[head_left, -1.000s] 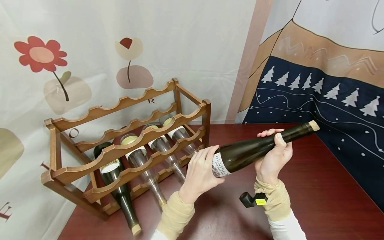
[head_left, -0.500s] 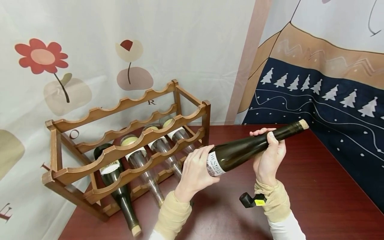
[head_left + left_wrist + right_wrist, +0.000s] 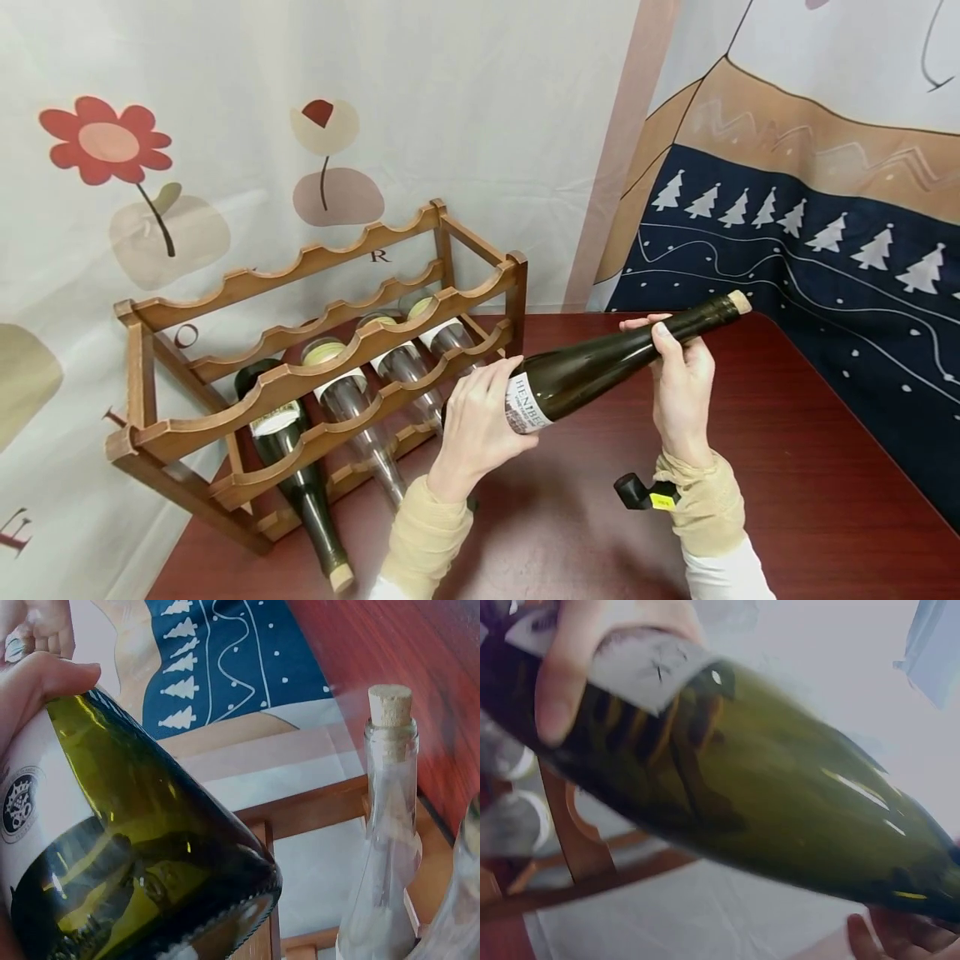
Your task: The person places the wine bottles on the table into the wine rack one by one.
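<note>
A dark green wine bottle [image 3: 592,367] with a white label and a cork [image 3: 739,302] is held in the air, tilted neck-up to the right. My left hand [image 3: 483,425] grips its body near the base, over part of the label. Around the neck is my right hand [image 3: 684,387], thumb on top and fingers passing behind. The left wrist view shows the base of this wine bottle [image 3: 142,817] close up; in the right wrist view the wine bottle [image 3: 795,795] crosses the picture. A wooden wine rack [image 3: 516,304] stands at the left, just behind my left hand.
On the rack's lower level lie a green corked bottle [image 3: 303,479] and several clear bottles, one clear bottle [image 3: 352,400] being beside it. Their necks stick out frontward. The reddish table [image 3: 780,467] extends right. Printed curtains [image 3: 480,125] hang close behind.
The bottle has shifted left, its neck rising slightly. My left hand has moved left with it. My right hand has gone a little left, then its wrist has swung back right.
</note>
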`<control>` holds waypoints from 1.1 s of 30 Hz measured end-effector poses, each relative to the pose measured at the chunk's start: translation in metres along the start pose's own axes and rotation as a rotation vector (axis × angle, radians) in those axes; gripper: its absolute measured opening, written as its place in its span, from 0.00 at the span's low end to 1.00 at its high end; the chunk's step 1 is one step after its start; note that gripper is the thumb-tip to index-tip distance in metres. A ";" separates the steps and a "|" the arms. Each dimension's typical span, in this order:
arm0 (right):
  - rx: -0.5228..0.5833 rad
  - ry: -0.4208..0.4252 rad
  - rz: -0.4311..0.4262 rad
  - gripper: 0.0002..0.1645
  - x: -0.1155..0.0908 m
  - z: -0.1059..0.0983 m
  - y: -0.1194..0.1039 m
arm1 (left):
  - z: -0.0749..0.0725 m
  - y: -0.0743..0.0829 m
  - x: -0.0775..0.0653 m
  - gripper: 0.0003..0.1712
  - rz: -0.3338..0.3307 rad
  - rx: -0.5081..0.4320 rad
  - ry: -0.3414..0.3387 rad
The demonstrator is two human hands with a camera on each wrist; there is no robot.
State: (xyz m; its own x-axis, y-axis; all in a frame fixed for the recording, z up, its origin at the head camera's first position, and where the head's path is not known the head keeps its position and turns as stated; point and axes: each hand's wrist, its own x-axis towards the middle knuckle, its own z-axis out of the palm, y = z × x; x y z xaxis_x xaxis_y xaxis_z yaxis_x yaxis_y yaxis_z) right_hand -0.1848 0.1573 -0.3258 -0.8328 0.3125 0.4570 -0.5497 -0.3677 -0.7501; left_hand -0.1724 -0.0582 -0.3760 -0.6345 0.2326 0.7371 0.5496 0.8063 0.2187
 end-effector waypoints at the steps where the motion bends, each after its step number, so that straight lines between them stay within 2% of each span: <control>1: -0.052 -0.002 0.023 0.08 0.001 -0.001 -0.001 | -0.001 -0.001 0.000 0.57 -0.004 0.003 0.001; 6: -0.332 -0.021 0.163 0.08 0.005 -0.010 -0.009 | -0.003 -0.005 0.001 0.57 -0.004 0.033 0.009; 10: -0.640 -0.104 0.251 0.13 0.008 -0.019 -0.017 | -0.003 -0.008 0.001 0.57 0.008 0.068 0.028; 13: -0.885 -0.172 0.254 0.21 0.010 -0.025 -0.021 | -0.003 -0.010 0.001 0.57 0.015 0.088 0.044; 17: -1.103 -0.226 0.188 0.26 0.011 -0.030 -0.025 | -0.002 -0.011 0.001 0.56 0.026 0.108 0.057; 20: -1.177 -0.227 0.056 0.23 0.009 -0.034 -0.028 | -0.002 -0.012 0.000 0.56 0.028 0.123 0.060; 22: -1.195 -0.216 -0.101 0.17 0.008 -0.037 -0.028 | -0.001 -0.013 -0.001 0.57 0.027 0.133 0.064; 25: -1.189 -0.221 -0.387 0.11 0.008 -0.040 -0.029 | 0.000 -0.014 -0.001 0.57 0.027 0.149 0.073; 27: -1.170 -0.247 -0.559 0.13 0.009 -0.041 -0.029 | 0.000 -0.015 -0.001 0.58 0.029 0.164 0.076; 29: -1.157 -0.283 -0.689 0.16 0.011 -0.041 -0.029 | 0.000 -0.016 -0.001 0.58 0.032 0.181 0.079; 33: -1.198 -0.359 -0.864 0.27 0.015 -0.040 -0.027 | 0.000 -0.017 0.000 0.57 0.045 0.201 0.090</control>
State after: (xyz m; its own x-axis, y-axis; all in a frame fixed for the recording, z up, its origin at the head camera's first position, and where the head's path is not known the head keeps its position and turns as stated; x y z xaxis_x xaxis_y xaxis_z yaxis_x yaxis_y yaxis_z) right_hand -0.1795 0.2068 -0.3179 -0.3622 -0.2357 0.9018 -0.6332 0.7722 -0.0525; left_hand -0.1818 -0.0717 -0.3803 -0.5557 0.2287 0.7993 0.4513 0.8904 0.0590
